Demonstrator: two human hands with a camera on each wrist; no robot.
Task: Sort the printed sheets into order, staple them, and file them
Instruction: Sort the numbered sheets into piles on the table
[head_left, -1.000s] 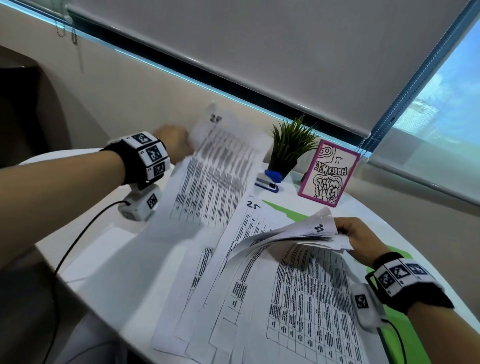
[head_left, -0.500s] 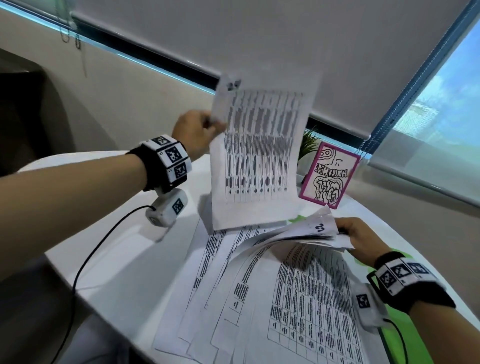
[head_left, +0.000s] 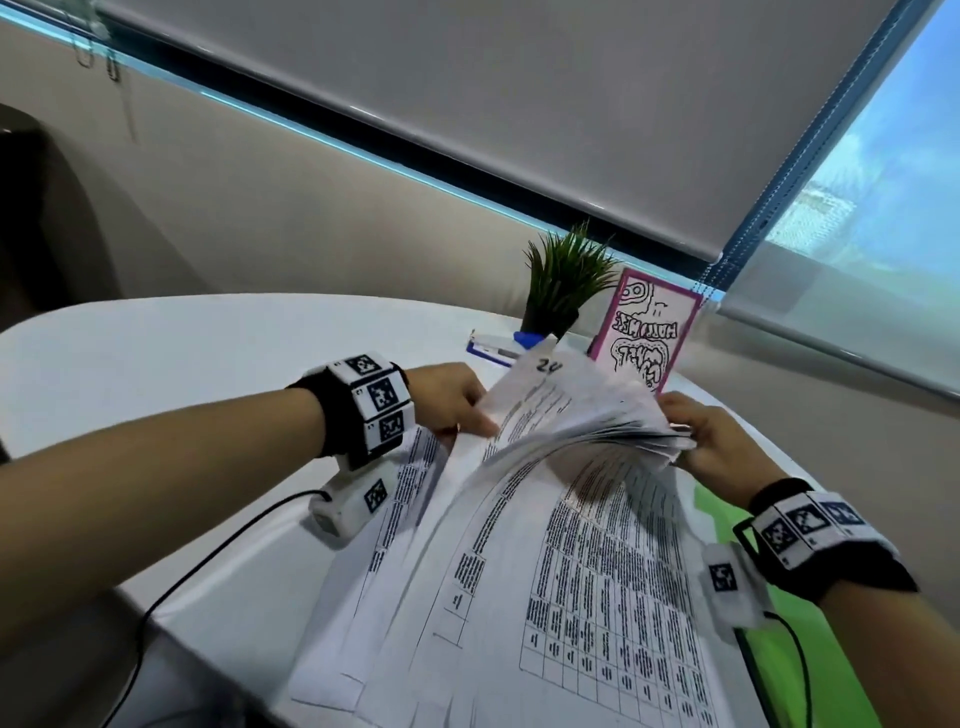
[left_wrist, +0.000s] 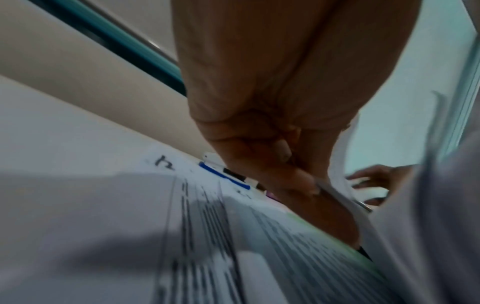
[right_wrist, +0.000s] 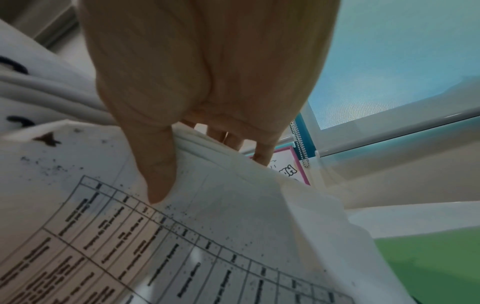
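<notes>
Table (head_left: 182, 353), white and round-edged, carries the printed sheets (head_left: 597, 597) fanned across its near side. Right hand (head_left: 722, 441) grips the lifted far corner of that stack, thumb beneath; left hand (head_left: 452, 397) pinches the raised top sheet's left edge. Stapler (head_left: 493, 348), blue and white, lies beyond the sheets by the potted plant (head_left: 561, 280).

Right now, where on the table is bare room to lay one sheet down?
Bare white table lies left of the left hand, and behind it up to the stapler. The spread sheets crowd the middle; plant and pink card crowd the far right.
</notes>
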